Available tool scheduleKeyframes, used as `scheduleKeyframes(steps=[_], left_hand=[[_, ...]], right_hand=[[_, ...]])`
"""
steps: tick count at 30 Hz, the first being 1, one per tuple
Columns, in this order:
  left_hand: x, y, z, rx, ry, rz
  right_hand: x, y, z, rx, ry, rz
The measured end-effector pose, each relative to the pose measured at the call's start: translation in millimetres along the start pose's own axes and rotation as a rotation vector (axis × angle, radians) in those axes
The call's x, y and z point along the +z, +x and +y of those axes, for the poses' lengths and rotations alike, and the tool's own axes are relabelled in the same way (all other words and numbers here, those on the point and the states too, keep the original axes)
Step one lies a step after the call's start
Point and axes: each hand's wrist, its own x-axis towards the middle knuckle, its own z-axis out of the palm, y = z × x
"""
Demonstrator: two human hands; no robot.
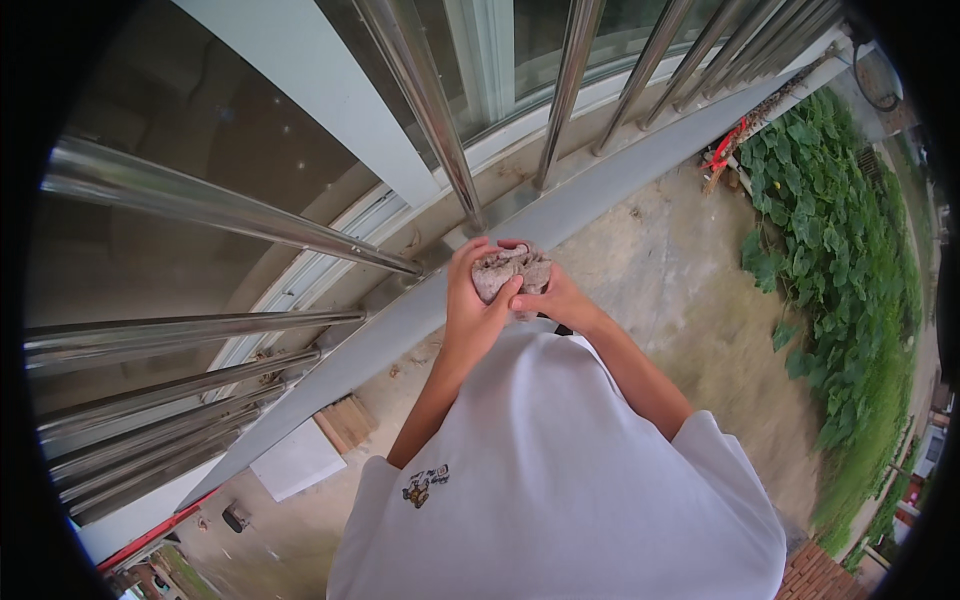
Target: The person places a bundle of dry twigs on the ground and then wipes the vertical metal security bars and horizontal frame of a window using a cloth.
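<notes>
A crumpled, greyish-pink bunched rag (491, 280) is held up in front of my chest. My left hand (474, 319) wraps its left side, with the thumb pressed across the front. On the other side, my right hand (562, 301) grips the same bundle, its thumb close to the left thumb. Some fingers are hidden behind the rag. Just beyond my hands runs a grey window ledge (592, 204), and the foot of a shiny metal bar (431, 105) stands close to my left fingertips.
More metal bars (225, 206) fence a white-framed window (315, 82). Leafy vines (817, 225) grow to the right of the concrete ground (645, 277). At lower left lie a white panel (298, 459) and a wooden board (346, 422). Red bricks (817, 571) show at lower right.
</notes>
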Motion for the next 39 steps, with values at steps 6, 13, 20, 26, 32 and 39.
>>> scheduleKeyframes(steps=[6,13,20,26,32,39], left_hand=[[-20.0,-2.4,-22.7,0.12,0.552,-0.124],[-22.6,23.1,-54.4,0.091,1.047,-0.064],[-24.9,35.2,-64.7,0.092,1.05,-0.151],[-25.2,30.9,-57.6,0.115,1.042,-0.172],[-17.0,33.9,-57.9,0.044,1.063,-0.166],[-17.2,35.6,-55.6,0.059,1.032,-0.145]], right_hand=[[-7.1,-20.5,21.2,0.239,0.175,0.352],[-16.9,-50.7,53.5,0.239,0.188,0.629],[-2.0,-62.2,58.8,0.25,0.184,0.73],[9.4,-68.7,71.7,0.232,0.222,0.74],[20.7,-76.0,68.5,0.225,0.218,0.756],[21.4,-83.1,68.5,0.262,0.232,0.752]])
